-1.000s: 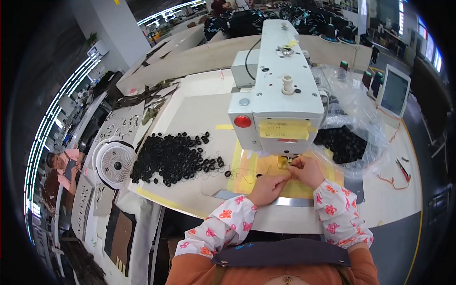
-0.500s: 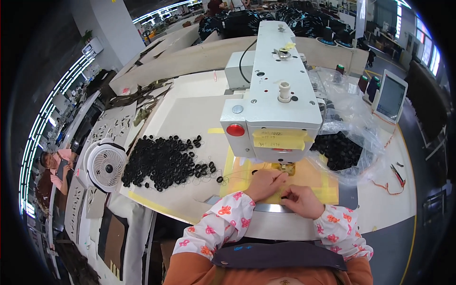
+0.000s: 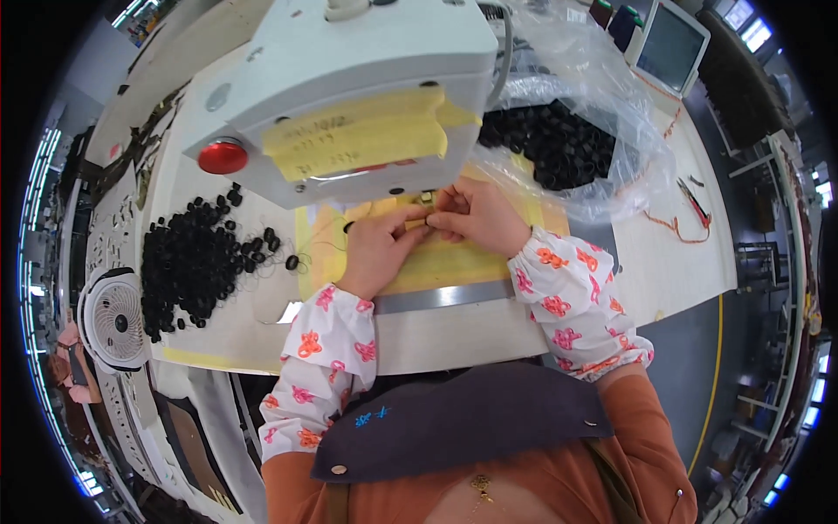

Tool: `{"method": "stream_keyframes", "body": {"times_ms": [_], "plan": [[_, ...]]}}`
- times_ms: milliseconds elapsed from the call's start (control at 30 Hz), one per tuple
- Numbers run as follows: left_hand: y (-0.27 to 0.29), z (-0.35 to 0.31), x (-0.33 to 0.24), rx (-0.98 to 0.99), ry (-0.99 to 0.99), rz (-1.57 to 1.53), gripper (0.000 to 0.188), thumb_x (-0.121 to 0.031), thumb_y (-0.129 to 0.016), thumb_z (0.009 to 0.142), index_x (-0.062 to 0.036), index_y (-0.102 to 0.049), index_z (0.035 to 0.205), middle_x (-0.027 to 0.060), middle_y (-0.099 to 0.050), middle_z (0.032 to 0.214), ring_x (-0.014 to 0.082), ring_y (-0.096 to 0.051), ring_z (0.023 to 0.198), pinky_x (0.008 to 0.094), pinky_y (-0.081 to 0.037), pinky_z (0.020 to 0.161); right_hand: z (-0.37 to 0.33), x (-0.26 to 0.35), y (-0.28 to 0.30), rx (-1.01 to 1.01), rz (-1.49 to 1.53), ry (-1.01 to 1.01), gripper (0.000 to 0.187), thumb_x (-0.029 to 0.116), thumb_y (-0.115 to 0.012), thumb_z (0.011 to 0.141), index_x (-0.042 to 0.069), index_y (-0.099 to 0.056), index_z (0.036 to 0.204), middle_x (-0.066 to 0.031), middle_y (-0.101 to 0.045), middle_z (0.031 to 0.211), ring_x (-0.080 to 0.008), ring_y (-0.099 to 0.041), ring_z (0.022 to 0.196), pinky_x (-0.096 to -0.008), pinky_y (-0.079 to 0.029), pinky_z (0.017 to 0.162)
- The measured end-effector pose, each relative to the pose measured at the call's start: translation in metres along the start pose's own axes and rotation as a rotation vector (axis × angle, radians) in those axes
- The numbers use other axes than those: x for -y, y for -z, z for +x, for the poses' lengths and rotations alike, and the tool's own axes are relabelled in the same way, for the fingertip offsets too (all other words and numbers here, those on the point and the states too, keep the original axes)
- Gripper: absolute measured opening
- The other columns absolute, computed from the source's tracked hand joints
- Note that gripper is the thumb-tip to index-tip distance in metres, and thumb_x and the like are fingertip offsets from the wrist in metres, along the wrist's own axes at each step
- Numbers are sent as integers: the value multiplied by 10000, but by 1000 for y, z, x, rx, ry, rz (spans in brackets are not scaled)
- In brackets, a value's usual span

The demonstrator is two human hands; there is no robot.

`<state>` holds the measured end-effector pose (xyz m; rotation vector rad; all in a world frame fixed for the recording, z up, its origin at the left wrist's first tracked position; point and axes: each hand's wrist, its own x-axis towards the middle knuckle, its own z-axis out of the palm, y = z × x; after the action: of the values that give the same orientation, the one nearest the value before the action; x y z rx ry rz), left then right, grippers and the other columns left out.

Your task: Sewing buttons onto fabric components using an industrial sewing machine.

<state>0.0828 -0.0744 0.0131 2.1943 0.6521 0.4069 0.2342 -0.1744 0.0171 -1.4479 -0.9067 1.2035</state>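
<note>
Under the head of a white sewing machine, both of my hands meet fingertip to fingertip on the yellow-taped work plate. My left hand has its thumb and forefinger pinched close to the needle area; whatever lies between them is hidden. Opposite it, my right hand pinches a small dark piece, seemingly a black loop, mostly covered by the fingers. Another small black loop rests just beside my left hand, with thin thread around it.
Left lies a big heap of black loops joined by threads, a white fan beyond it. A clear plastic bag of black loops sits at right, near red-handled snips and a screen. A red button juts from the machine.
The view has dipped and come closer to the machine. My right hand has moved forward from the plate's near edge, bringing its dark piece up to the needle area beside my left fingertips.
</note>
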Motion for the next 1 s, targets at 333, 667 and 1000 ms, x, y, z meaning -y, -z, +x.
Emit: {"method": "stream_keyframes", "body": {"times_ms": [333,667,1000], "plan": [[-9,19,8,-169,27,303,210,-222,-658,718,-16,-644,759,74,-515,482,154,-451,407,288,-357,435,11,-18,-14,-493,-548,541,87,43,-618,689,12,-544,722,-132,-559,681,-308,-548,643,-368,-435,560],[-12,21,14,-273,-67,37,225,-240,-652,742,-25,-655,810,57,-549,516,80,-450,445,256,-359,455,13,-15,-15,-534,-573,552,63,30,-591,693,10,-531,703,-144,-551,677,-326,-540,638,-394,-428,554],[-11,28,18,-203,-15,69,199,-264,-600,739,-92,-650,826,77,-628,693,247,-583,623,339,-438,582,13,-16,-12,-558,-598,559,64,38,-590,699,16,-531,714,-144,-545,685,-334,-537,641,-403,-429,555]]}}
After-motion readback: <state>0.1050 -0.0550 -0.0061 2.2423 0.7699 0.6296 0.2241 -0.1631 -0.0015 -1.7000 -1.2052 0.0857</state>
